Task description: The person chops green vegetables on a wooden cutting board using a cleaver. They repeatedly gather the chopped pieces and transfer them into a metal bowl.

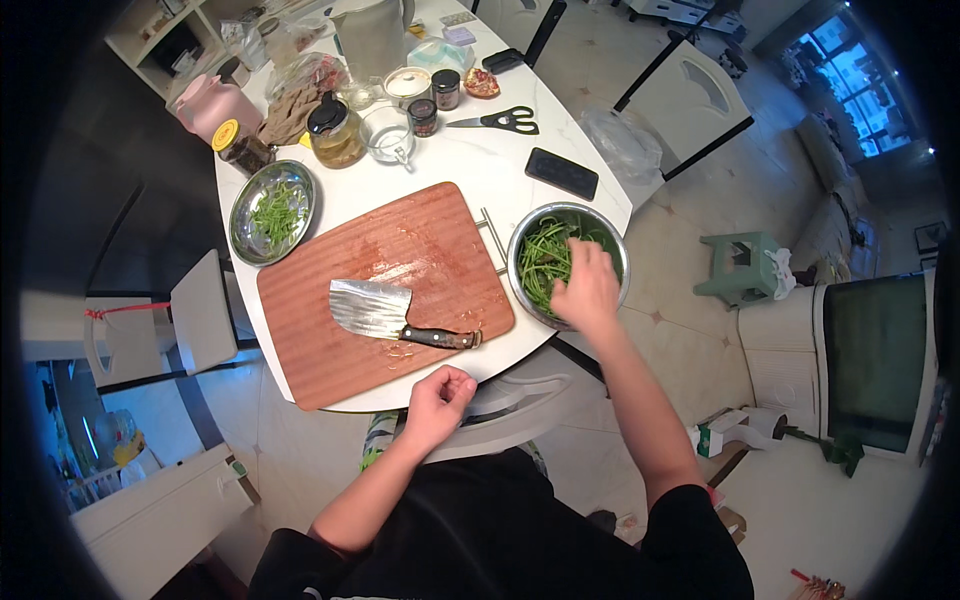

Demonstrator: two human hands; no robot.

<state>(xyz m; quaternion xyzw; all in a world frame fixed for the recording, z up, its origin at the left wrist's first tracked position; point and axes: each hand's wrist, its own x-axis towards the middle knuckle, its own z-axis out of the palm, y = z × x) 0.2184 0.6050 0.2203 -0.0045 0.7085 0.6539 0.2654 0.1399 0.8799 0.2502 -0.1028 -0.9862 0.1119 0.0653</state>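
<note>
My right hand (589, 289) reaches down into a steel bowl (624, 262) of long green vegetable stems (541, 259). Its fingertips are among the stems, so any grip there is hidden. Just off the near edge of the table, my left hand (441, 405) is loosely curled, with nothing visible in it. A wooden cutting board (442, 232) lies between the bowl and a shallow steel dish (238, 225). On the board rests a cleaver (371, 309), blade to the left and dark handle (439, 337) to the right. Short cut green pieces (279, 217) lie in the dish.
Beyond the board stand a glass teapot (336, 139), a glass cup (388, 139) and small dark jars (446, 88). Kitchen scissors (510, 120) and a phone (561, 173) lie at the right. A white chair (517, 420) is tucked against the near table edge.
</note>
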